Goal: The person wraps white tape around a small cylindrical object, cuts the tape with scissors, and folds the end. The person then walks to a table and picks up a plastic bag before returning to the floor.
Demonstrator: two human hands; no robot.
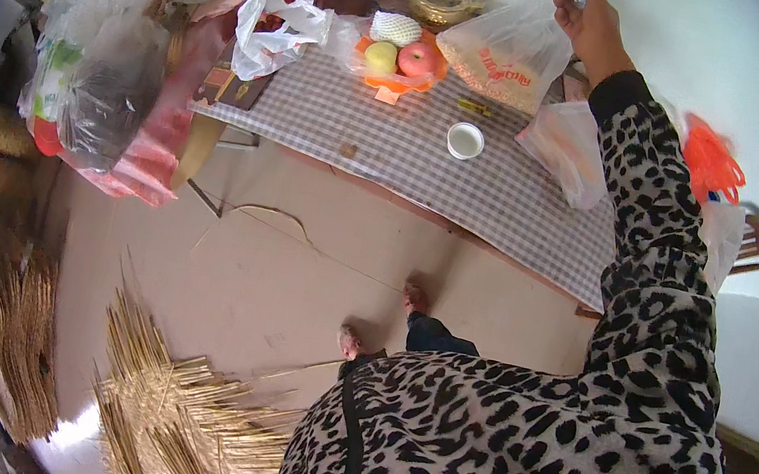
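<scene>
The right hand (590, 20) is up high by the white wall (697, 49). Its fingers pinch the top of a clear plastic bag (505, 54), which hangs over the far side of the table (416, 147). The table has a checked cloth. A small white cup (464, 140) stands on it, near an orange plate (398, 73) with two apples. More bags lie at the left end. Straw (177, 405) is spread on the tan floor (292, 272). The left hand cannot be seen.
</scene>
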